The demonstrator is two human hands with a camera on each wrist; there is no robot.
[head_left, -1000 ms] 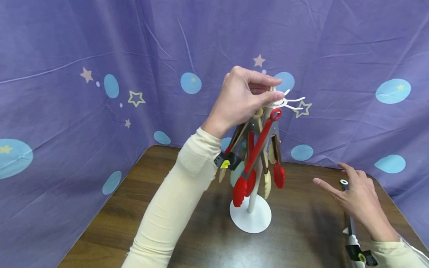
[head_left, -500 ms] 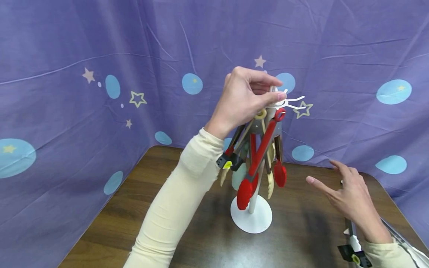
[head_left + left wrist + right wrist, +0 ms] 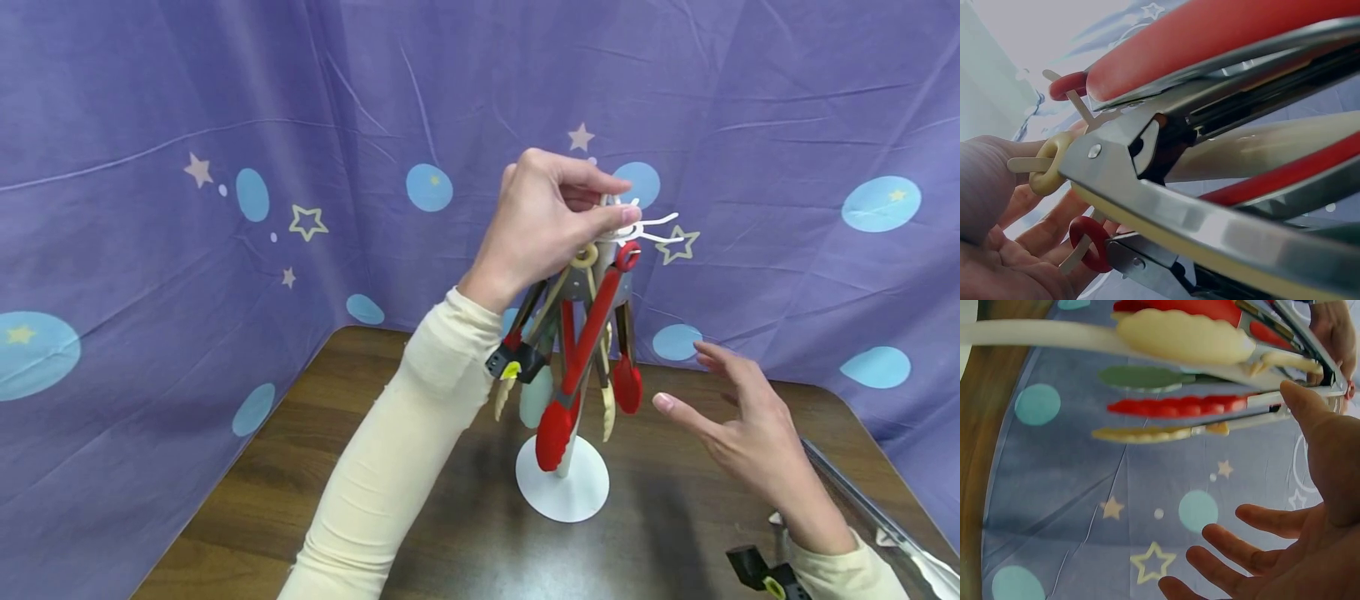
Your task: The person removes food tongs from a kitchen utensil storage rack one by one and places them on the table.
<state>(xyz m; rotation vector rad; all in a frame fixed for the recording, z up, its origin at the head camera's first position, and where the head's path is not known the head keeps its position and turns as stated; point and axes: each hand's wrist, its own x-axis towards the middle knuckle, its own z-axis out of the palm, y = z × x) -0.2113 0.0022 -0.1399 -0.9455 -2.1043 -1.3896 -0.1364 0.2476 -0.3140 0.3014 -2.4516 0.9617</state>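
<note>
A white hook stand (image 3: 562, 496) rises from a round base on the table. My left hand (image 3: 528, 229) pinches the stand's top, thumb and fingers beside its white hooks (image 3: 662, 222). Several tongs hang by rings from the hooks. Red tongs (image 3: 592, 333) hang in front, silicone tips down. In the left wrist view, cream tongs (image 3: 1046, 165) hang by their ring close to the palm. Green-tipped tongs (image 3: 1141, 377) show behind in the right wrist view. My right hand (image 3: 750, 442) is in the air right of the stand, fingers spread, holding nothing.
A long metal-edged thing (image 3: 862, 487) lies on the right of the wooden table (image 3: 247, 467), partly hidden by my right arm; its white end points toward me. A purple patterned curtain (image 3: 487, 100) stands behind and at the sides.
My right hand has moved left toward the stand, uncovering more of the metal-edged thing. The front red tongs have shifted slightly right and down. My left hand keeps its pinch on top.
</note>
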